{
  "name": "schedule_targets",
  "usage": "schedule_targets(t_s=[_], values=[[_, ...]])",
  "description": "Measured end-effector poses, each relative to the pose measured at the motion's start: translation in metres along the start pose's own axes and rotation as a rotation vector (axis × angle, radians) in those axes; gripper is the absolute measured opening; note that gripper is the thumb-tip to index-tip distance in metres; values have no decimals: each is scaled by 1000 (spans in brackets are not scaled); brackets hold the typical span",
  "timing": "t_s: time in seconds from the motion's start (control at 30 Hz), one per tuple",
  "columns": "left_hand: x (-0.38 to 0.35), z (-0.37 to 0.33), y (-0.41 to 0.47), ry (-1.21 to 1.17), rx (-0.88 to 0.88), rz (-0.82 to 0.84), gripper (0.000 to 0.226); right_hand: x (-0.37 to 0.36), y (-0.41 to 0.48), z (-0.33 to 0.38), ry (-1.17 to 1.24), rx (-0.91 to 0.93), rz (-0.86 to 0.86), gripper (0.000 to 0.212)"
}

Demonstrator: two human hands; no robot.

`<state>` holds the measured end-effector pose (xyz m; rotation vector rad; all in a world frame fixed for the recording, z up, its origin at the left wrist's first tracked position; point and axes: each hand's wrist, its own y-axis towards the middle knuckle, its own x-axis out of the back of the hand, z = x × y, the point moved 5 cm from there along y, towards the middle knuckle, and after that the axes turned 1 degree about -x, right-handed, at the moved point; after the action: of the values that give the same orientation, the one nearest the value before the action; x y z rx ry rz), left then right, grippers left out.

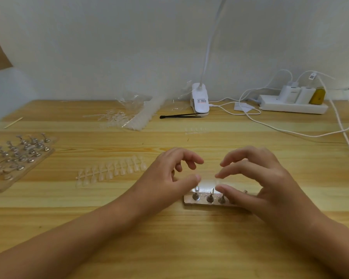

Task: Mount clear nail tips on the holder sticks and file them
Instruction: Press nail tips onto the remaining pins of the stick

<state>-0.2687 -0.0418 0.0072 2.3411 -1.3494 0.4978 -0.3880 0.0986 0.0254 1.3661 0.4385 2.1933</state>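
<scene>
Holder base [188, 201] with sticks [210, 197] sits just under both grips. Left hand [169, 174] and right hand [256, 178] curl, thumbs nearly meeting (pinching a tip? cannot tell). Nail tip strip [113, 170] lies left of the left grip on the worktop [169, 238].

A home craft desk: wooden tabletop [169, 228] against a plain wall, clip lamp [198, 101], power strip [292, 106] with chargers.

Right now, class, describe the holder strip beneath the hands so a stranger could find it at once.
Find the wooden table, then where the left hand and right hand nearly meet at its near middle. Below them lies a short holder strip with one row of metal-footed sticks. The holder boards at the far left carry several rows; this carries one.
</scene>
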Motion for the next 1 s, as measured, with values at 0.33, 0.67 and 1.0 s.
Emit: schedule_targets(t_s=[0.33,0.67,1.0], values=[[-7,6,2,-31,-3,46,26,-16,-4,2,-12,40,86,23],[-1,6,1,-45,-36,-4,17,-20,-6,-2,9,12,111,28],[29,-2,71,248,10,-152,8,10,3,-12,144,-50,4,32]])
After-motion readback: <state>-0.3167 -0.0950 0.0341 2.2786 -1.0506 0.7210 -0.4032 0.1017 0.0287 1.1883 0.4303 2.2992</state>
